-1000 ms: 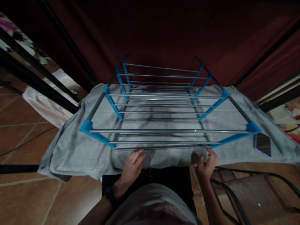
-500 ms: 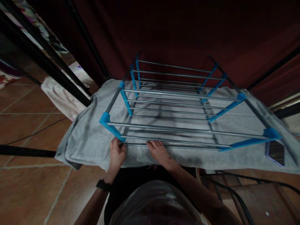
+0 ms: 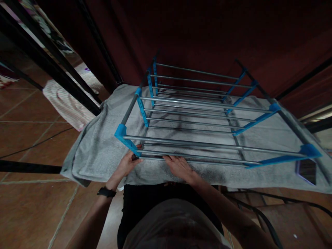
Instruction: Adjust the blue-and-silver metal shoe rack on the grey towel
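Head view, rack [image 3: 207, 114] rods crosswise, hands [image 3: 155, 165] at near-left corner

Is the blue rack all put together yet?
Mostly, it looks. The rack lies on a grey towel with its blue side pieces and many bars in place. In hand: the left hand is at the near left corner, the right hand on the nearest bar. Whether any bars are missing, I can't tell.
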{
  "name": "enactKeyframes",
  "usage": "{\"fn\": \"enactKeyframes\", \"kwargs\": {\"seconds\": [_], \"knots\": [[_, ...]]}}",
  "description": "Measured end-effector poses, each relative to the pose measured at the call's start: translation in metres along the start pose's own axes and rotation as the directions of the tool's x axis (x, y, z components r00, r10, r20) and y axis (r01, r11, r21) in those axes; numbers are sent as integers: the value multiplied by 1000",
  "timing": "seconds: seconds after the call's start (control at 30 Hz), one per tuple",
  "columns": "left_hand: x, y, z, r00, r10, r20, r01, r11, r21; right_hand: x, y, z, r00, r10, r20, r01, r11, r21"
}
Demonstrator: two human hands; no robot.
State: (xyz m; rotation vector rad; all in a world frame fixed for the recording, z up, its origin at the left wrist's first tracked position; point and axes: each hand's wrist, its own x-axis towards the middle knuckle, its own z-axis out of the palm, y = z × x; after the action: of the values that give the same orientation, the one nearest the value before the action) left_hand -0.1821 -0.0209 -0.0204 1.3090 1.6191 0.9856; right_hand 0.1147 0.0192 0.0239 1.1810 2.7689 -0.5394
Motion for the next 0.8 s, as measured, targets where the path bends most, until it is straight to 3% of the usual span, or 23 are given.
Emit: {"fn": "enactKeyframes", "kwargs": {"seconds": [0.13,0.3,0.53,0.8], "knots": [[6,7,-10,986,-61,156,77,993,-94,3,2,-4,999,4,44,-4,1000,0],[13,9,-17,965,-77,251,106,989,-105,3,4,-2,1000,-27,-14,27,1000,0],[19,2,-15,989,3,149,-11,999,51,8,12,2,998,11,-65,-12,1000,-19],[11,3,-7,992,15,123,-17,1000,14,6,15,6,997,-11,-70,9,1000,-27]]}}
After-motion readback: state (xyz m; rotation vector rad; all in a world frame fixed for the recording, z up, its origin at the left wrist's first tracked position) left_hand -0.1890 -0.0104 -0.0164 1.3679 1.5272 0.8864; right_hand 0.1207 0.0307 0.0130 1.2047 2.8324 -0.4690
